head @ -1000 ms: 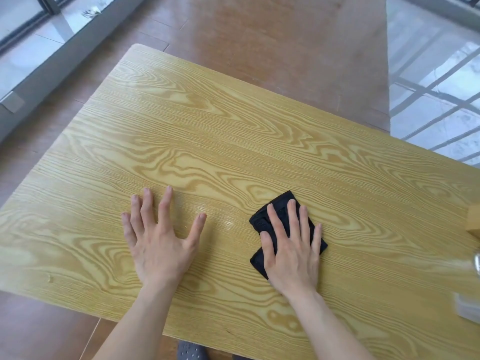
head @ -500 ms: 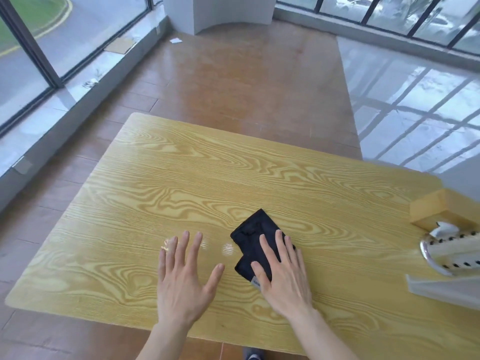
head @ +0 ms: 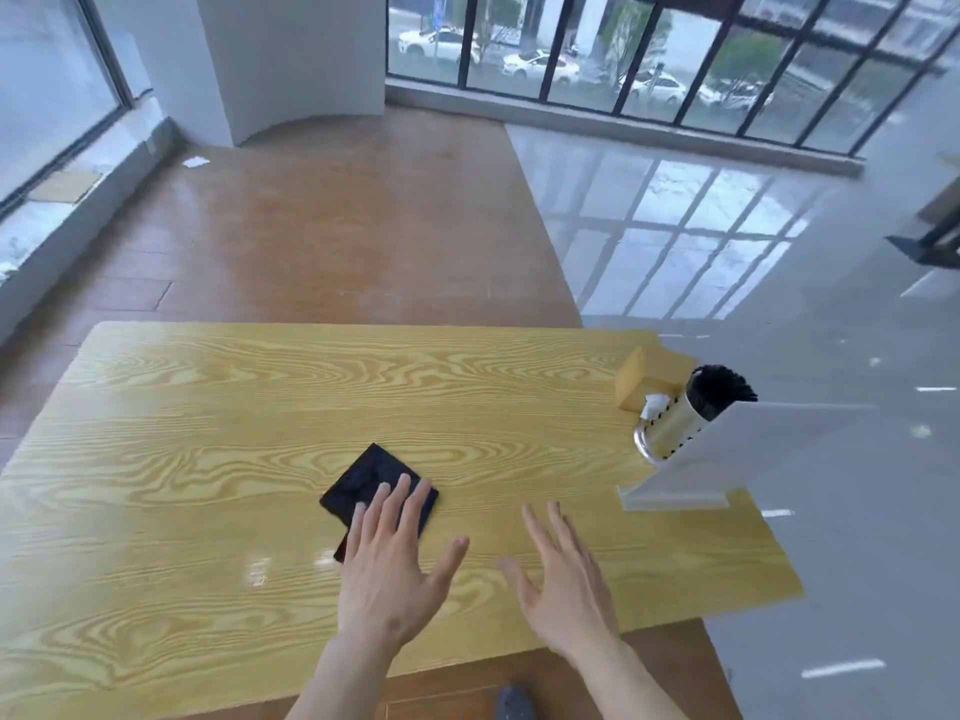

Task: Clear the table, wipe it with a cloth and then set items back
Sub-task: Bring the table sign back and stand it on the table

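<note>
Left hand (head: pixel 387 574) spread flat, fingertips on folded black cloth (head: pixel 375 485) at centre of wooden table (head: pixel 182 459). Right hand (head: pixel 563 584) open, fingers splayed, holding nothing, just right of the cloth. Metal utensil holder (head: pixel 675 428) and wooden block (head: pixel 636 387) near right edge.

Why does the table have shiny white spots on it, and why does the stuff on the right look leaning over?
Head view: the white spots are window light glaring off the glossy table, near the black cloth; the floor mirrors the window bars too. The wide-angle lens bends the edges, so the metal holder looks tilted; the whole picture is slightly soft.
</note>
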Available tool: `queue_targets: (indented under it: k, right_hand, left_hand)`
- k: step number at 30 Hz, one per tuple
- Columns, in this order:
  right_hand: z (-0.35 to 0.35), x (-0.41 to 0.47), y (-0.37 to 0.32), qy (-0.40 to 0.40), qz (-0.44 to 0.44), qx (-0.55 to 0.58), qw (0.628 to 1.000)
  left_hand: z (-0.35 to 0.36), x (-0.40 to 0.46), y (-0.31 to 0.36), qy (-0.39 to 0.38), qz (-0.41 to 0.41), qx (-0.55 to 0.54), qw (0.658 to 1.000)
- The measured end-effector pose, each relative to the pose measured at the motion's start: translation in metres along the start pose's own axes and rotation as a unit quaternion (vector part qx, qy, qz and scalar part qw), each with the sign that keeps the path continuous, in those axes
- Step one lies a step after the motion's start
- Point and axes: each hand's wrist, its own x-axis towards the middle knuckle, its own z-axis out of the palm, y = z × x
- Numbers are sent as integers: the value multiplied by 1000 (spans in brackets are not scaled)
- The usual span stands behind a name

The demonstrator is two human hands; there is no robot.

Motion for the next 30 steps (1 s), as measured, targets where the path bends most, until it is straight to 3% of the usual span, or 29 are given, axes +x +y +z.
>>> queue_targets:
  k: [9,14,22,26,30]
  right_hand:
    - [-66,1,119,4,71,97,993]
    - [-101,12,197,11,136,179,974]
    - [-151,44,298,47,251,361,897]
    - [-165,61,320,105,260,424,861]
    - [-169,78,325,133,219,444,859]
  left_hand:
    - [51,26,122,-107,18,-83,991]
    - [102,50,186,-160,-24,-150,975]
    - [173,79,257,-168,-130,-242,947]
    - [190,87,277,-146,-184,-280,931]
    - [196,91,286,-133,-190,-304,924]
